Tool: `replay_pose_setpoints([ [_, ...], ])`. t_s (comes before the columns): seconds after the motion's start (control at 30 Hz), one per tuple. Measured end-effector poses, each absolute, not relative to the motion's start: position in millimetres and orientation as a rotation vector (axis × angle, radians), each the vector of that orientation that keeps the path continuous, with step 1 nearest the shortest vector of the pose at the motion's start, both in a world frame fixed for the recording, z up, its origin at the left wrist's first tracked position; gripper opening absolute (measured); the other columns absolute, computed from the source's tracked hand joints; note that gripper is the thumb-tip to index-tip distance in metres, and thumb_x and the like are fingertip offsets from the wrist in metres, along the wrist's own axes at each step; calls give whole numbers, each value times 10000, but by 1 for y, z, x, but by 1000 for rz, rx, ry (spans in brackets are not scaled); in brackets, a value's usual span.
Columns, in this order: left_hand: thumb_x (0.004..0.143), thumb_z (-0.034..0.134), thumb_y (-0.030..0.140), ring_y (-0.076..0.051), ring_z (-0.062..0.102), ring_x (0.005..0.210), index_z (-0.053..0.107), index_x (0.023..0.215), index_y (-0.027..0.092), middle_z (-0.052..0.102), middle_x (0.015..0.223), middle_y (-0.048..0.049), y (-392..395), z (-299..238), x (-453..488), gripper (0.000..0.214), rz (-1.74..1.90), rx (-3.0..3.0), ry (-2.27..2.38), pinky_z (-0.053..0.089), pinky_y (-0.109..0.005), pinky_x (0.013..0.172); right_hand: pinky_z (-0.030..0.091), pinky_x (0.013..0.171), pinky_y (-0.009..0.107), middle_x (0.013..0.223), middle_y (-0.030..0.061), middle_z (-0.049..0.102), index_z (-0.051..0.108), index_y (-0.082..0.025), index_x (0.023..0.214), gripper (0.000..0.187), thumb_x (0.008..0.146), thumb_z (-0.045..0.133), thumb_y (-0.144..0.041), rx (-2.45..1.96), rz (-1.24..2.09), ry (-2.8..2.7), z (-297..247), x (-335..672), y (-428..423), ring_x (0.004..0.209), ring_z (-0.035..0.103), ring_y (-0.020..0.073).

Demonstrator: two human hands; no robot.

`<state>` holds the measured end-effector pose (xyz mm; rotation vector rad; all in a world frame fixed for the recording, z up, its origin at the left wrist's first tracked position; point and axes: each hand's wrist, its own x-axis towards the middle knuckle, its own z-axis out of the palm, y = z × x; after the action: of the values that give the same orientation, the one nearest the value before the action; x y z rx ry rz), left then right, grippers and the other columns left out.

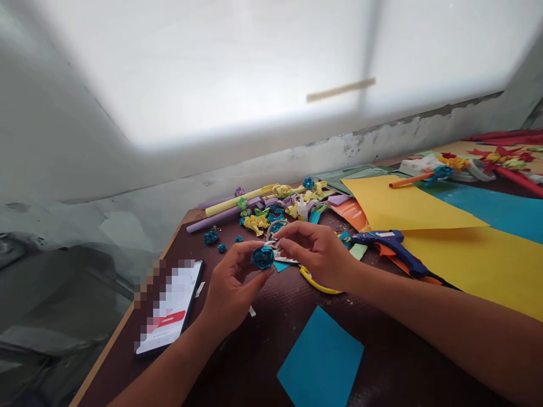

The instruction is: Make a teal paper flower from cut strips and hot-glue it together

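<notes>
My left hand [231, 282] pinches a small blue rolled paper flower [262, 257] between thumb and fingers, a little above the dark brown table [263, 339]. Just to its right, my right hand [316, 251] has its fingers curled, the fingertips touching the flower's edge and hovering over a pair of scissors [282, 254] lying on the table. A yellow loop [316, 282] lies under the right hand.
A phone [172, 308] lies at the left edge. A blue glue gun [396, 249] rests on yellow paper sheets [466, 254] to the right. A blue paper square [322, 362] lies near me. Paper flowers and rolled tubes [263, 209] are heaped by the wall.
</notes>
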<state>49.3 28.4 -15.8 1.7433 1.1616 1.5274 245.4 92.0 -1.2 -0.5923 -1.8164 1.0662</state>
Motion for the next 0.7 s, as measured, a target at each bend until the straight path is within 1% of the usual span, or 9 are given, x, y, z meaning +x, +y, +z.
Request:
replay_pose_setpoints([
  [0.1,880,752,216,-205,721,1102,609,1270,235,724,1212,-75,27,-15,48,416,1473,1783,1184,577,-318,985,561,696,260,896,21,736,703,-207,1119,191,959,652,-298,-560,905,-1946,2,248,90,782,699,146],
  [0.17,907,705,204,-235,697,1183,529,1376,245,690,1316,-107,26,-16,47,503,1426,1810,1222,560,-367,1031,557,723,259,971,29,732,688,-211,1178,241,943,669,-263,-537,781,-2014,3,249,89,822,701,143],
  [0.23,915,667,166,-261,630,1305,397,1506,280,628,1435,-119,25,-18,46,660,1345,1897,1270,507,-426,1108,559,767,276,1072,40,710,664,-227,1236,304,936,685,-269,-545,696,-2050,3,250,88,862,700,144],
  [0.3,914,634,122,-270,533,1418,226,1606,336,570,1518,-105,24,-20,46,831,1255,2012,1307,423,-478,1186,562,798,294,1127,43,683,646,-241,1259,336,930,701,-283,-548,675,-2086,2,249,87,881,694,147],
  [0.4,928,596,99,-272,461,1478,-13,1643,398,515,1579,-85,21,-23,48,985,1206,2082,1296,352,-529,1227,565,834,307,1161,47,645,652,-239,1219,317,908,706,-213,-504,682,-2115,1,248,86,882,674,140],
  [0.47,945,591,115,-277,439,1492,-98,1632,410,488,1601,-85,19,-23,50,1017,1240,2046,1239,368,-535,1218,565,838,301,1169,50,624,660,-236,1197,303,905,678,-158,-474,684,-2092,1,247,85,870,666,130],
  [0.53,948,624,154,-289,453,1482,-77,1636,400,484,1602,-100,17,-20,53,1013,1311,1962,1170,425,-513,1185,562,842,290,1158,47,624,662,-245,1219,332,908,654,-129,-435,669,-2074,2,247,84,889,664,130],
  [0.6,935,673,196,-305,525,1426,27,1648,357,527,1563,-132,16,-16,54,975,1350,1850,1145,486,-493,1138,556,850,288,1134,48,637,665,-256,1249,359,916,639,-124,-400,623,-2102,3,248,83,929,664,143],
  [0.7,916,706,212,-311,622,1327,149,1642,290,600,1486,-165,16,-12,54,918,1295,1760,1165,520,-490,1103,543,836,305,1101,59,663,687,-258,1236,324,940,621,-147,-417,486,-2195,2,250,84,941,671,170],
])
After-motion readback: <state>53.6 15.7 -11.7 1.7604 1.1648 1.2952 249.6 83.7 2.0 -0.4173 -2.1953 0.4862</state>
